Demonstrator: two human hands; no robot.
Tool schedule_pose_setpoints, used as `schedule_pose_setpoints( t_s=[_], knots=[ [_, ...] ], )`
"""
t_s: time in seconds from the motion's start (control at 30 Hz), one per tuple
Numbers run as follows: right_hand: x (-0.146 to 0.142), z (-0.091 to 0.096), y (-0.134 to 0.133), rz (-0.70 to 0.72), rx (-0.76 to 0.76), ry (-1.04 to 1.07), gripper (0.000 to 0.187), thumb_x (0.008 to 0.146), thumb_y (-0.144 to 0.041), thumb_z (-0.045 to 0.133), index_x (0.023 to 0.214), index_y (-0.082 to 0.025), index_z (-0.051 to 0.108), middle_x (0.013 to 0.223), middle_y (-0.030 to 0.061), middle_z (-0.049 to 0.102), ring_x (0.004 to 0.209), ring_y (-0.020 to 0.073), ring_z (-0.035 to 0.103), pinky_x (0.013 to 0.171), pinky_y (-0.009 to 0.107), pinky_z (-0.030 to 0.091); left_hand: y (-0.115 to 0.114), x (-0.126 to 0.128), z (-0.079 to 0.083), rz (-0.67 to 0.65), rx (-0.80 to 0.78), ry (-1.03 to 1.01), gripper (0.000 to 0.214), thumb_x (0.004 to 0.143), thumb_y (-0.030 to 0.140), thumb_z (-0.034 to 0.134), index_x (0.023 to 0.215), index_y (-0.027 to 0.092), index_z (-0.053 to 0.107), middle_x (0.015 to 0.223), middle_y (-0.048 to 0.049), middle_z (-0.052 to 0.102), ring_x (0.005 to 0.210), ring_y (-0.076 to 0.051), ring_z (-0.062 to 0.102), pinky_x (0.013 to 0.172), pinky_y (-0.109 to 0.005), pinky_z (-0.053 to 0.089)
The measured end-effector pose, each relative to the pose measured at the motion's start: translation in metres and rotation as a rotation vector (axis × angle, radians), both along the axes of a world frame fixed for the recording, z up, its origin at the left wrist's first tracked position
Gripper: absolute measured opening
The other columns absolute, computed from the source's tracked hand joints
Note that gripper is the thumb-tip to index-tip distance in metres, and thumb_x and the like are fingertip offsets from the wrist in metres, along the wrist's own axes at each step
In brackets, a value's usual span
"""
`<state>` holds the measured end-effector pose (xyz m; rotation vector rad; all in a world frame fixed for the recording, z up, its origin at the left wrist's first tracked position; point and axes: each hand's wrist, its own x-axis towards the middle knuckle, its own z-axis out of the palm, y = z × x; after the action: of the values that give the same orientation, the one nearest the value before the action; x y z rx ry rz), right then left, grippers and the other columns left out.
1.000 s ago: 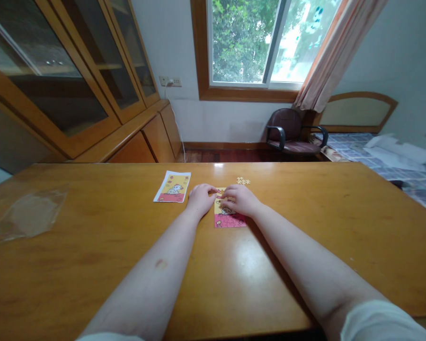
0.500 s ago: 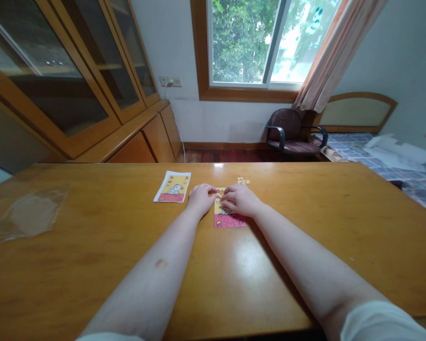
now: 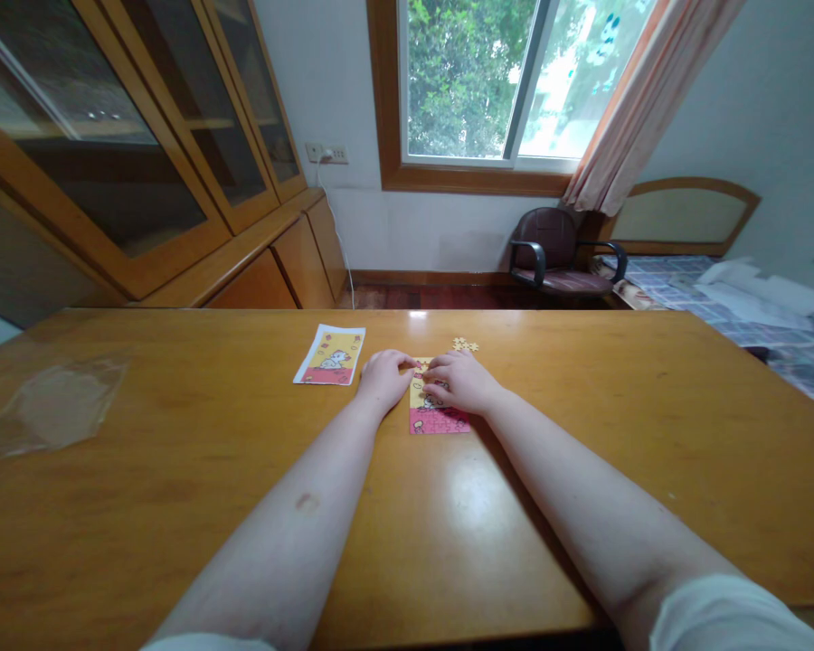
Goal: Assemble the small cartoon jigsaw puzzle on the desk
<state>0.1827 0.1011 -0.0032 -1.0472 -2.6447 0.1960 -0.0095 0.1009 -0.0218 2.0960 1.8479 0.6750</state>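
Note:
A jigsaw puzzle (image 3: 440, 421) lies flat on the table, its lower part pink and its upper part yellow with a white cartoon animal. At its upper left edge is my left hand (image 3: 385, 378), thumb and forefinger drawn together; whatever is between them is too small to make out. My right hand (image 3: 467, 380) lies over the puzzle's upper right, thumb apart from the bent fingers, and hides much of the picture. Just beyond it sit several loose puzzle pieces (image 3: 465, 344), pale side up. Left of my hands is a picture card (image 3: 332, 356) with a similar design.
The wooden table (image 3: 210, 434) spans the view. A crumpled clear plastic bag (image 3: 54, 402) rests at its left. Beyond the table are a glass-fronted cabinet (image 3: 241, 212), an office chair (image 3: 549, 249), a window (image 3: 458, 81) and a bed (image 3: 678, 280).
Both hands stay at the puzzle in nearly the same pose. The view has shifted very slightly; no piece has visibly moved.

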Motion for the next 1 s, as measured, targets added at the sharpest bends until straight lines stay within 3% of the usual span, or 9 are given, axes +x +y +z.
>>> schedule_pose_setpoints(
  t_s=[0.43,0.6,1.0],
  knots=[
    [-0.0001,-0.0024,0.0008,-0.064,-0.011,-0.018,0.034,0.09,-0.048,0.06,0.108,-0.023,0.073,0.117,0.01,0.063,0.105,0.0252,0.055,0.097,0.042,0.036,-0.0018,0.0008,0.0009,-0.004,-0.004,-0.006,0.02,0.081,0.03,0.057,0.091,0.028,0.075,0.103,-0.0015,0.072,0.103,-0.023,0.061,0.095,-0.035,0.046],
    [-0.0003,-0.0048,0.0017,-0.141,-0.004,-0.034,0.045,0.089,-0.053,0.058,0.121,-0.024,0.067,0.133,0.0132,0.055,0.117,0.0307,0.048,0.101,0.048,0.033,-0.0018,0.0005,0.0015,0.0,-0.003,0.005,0.02,0.081,0.03,0.058,0.092,0.027,0.075,0.103,-0.0019,0.072,0.103,-0.024,0.061,0.096,-0.036,0.046],
    [-0.003,-0.0055,-0.0017,-0.187,-0.043,-0.099,0.051,0.089,-0.059,0.054,0.129,-0.028,0.062,0.142,0.011,0.048,0.123,0.0331,0.044,0.103,0.049,0.031,-0.0009,0.0005,0.0005,0.002,-0.009,-0.004,0.02,0.081,0.03,0.057,0.092,0.026,0.074,0.103,-0.002,0.072,0.104,-0.024,0.061,0.097,-0.037,0.046]
  ],
)
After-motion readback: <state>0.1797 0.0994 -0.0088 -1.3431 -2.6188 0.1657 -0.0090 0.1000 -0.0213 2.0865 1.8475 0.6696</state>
